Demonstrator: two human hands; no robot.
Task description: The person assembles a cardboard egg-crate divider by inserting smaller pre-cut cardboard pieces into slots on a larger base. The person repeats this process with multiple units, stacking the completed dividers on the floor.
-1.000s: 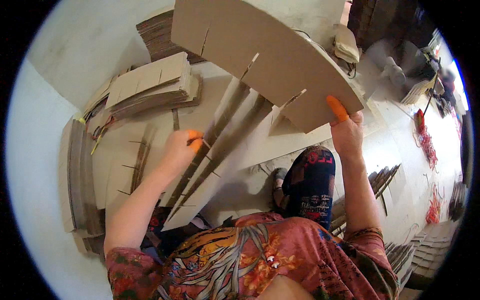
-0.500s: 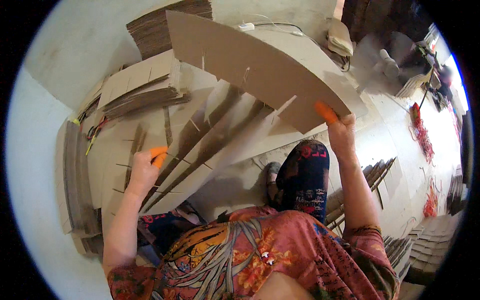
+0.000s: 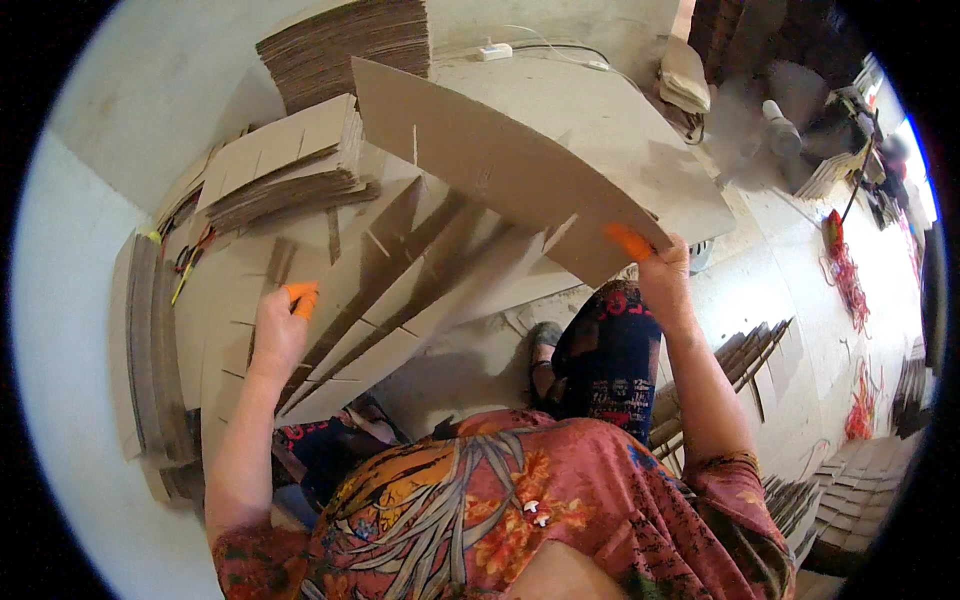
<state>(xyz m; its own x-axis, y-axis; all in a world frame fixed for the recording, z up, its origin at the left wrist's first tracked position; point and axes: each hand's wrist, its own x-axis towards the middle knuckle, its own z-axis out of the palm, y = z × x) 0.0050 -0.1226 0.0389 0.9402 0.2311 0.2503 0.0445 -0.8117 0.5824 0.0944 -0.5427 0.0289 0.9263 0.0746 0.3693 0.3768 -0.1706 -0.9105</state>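
Our right hand (image 3: 665,285) pinches a slotted cardboard sheet (image 3: 490,150); our left hand (image 3: 283,325) curls beside upright cardboard strips (image 3: 430,312), grip unclear. We should align slots (image 3: 560,232) before pressing.

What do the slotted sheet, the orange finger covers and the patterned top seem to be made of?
Slotted sheet: probably cardboard, matt, by its plain brown face and cut slots.
Orange finger covers: perhaps matt rubber, snug, though too small to tell.
Patterned top: matt printed fabric, draping in folds.
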